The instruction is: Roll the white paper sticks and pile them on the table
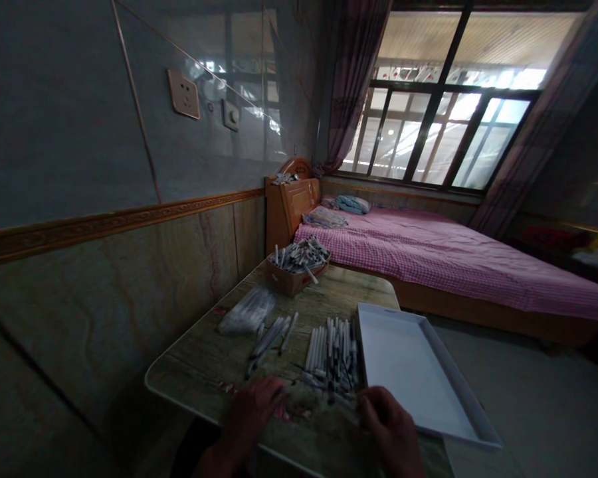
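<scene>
Near the front edge of the table, my left hand (256, 403) has its fingers bent and close together; dimness hides whatever may be in them. My right hand (386, 419) is closed in a pinch beside the tray's near left corner, and what it pinches is too dark to make out. Between and beyond my hands lies a row of slim white pens (333, 352) with dark tips. To its left is a smaller loose bunch of similar pens (272, 338). The white shallow tray (398, 358) rests to the right, partly over the table's edge.
A cardboard box (292, 282) heaped with pens stands at the table's far end. A clear plastic bag (249, 310) lies in front of it. The tiled wall (194, 265) borders the left side. Behind the table is a bed (428, 252) with a pink checked sheet.
</scene>
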{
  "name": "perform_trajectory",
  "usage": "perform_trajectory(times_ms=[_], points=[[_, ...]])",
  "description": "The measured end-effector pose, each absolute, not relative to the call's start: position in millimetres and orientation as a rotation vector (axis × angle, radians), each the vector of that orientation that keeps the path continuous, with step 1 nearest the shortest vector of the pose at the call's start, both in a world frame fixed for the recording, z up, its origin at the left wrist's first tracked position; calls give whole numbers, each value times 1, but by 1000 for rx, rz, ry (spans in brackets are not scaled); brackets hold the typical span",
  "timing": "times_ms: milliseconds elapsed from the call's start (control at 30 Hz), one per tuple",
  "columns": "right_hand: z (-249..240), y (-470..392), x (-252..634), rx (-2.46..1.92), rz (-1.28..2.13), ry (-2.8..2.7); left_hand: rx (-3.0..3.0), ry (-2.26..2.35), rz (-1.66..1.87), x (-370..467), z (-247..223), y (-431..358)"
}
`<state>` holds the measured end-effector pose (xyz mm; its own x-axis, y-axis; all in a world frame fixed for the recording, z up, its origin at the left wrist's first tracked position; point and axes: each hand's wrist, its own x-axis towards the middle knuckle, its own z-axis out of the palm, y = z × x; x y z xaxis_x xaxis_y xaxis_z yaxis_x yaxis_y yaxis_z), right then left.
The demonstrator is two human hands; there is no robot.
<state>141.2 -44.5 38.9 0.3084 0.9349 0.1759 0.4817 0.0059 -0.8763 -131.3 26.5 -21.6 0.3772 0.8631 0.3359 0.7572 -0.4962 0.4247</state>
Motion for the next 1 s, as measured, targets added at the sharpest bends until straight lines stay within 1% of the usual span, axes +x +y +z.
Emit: perform_trajectory(times_ms=[67, 167, 400, 500, 733, 1000], points=[[49, -44, 148, -1638, 567, -1217, 2374, 1552, 771, -134, -19, 27], [51, -38, 146, -1640, 363, -1180, 2334, 1649, 717, -131, -15, 25], [21, 2, 121, -1561, -373, -1667, 2322, 1581, 795, -130, -16, 23], [14, 10, 120, -1566, -575, -1803, 2310, 1588, 760, -131, -14, 22], [6, 3, 121, -1630, -691, -1914, 2279, 1562, 645, -129, -8, 20], [-3, -4, 120, -1655, -651, -1959, 2284, 1585, 474, -113, 0, 26]])
